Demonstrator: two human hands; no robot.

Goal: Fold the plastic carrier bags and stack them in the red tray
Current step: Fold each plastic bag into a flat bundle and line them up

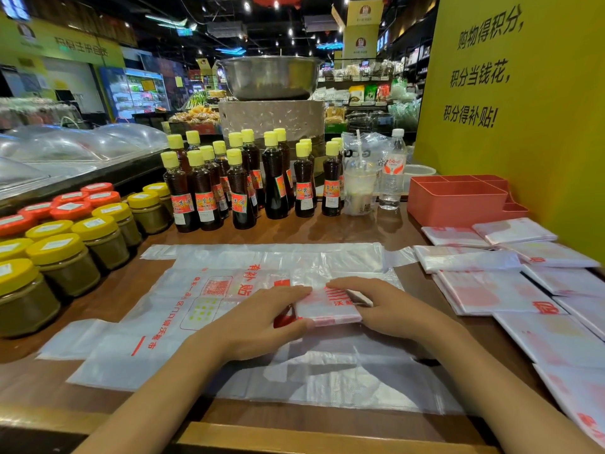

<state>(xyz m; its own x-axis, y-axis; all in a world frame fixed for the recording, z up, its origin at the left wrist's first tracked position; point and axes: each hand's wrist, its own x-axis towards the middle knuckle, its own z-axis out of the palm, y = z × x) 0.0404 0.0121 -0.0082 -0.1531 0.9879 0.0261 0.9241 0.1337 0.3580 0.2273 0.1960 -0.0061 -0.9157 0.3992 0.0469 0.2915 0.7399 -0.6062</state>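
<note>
Shop shelves and ceiling lights filled the dim background, and a brown wooden counter [343, 231] with a smooth, slightly glossy top ran across the near view. Flat on the middle of it lay thin, crinkled, translucent bags [203, 290] with red print, spread out unfolded, one over another.

On top of these sat a folded bag [327, 306], a small flat rectangular packet of the same filmy plastic. The left hand [258, 319] lay at its left edge, fingers stretched over the top and thumb against the near edge. The right hand [370, 306] lay at its right edge, fingers flat across the far side. Both hands pressed on the packet with nearly straight fingers; neither was curled round it.

At the right, a spread of folded packets [491, 290] overlapped like tiles, running from the near right corner toward the tray. The red tray [455, 204] stood at the far right against a yellow panel [523, 126] with black characters. It was matte plastic, box-shaped, with several compartments; its inside could not be seen fully, and no bags showed above its rim.

Along the far side stood slim dark bottles [239, 188] with yellow caps and red labels. Squat jars [65, 263] with yellow and orange lids were crowded at the left. Between bottles and tray stood a clear cup [358, 191] and a water bottle [393, 172]. Behind them a wide steel basin [270, 77] rested on a round grey base.
</note>
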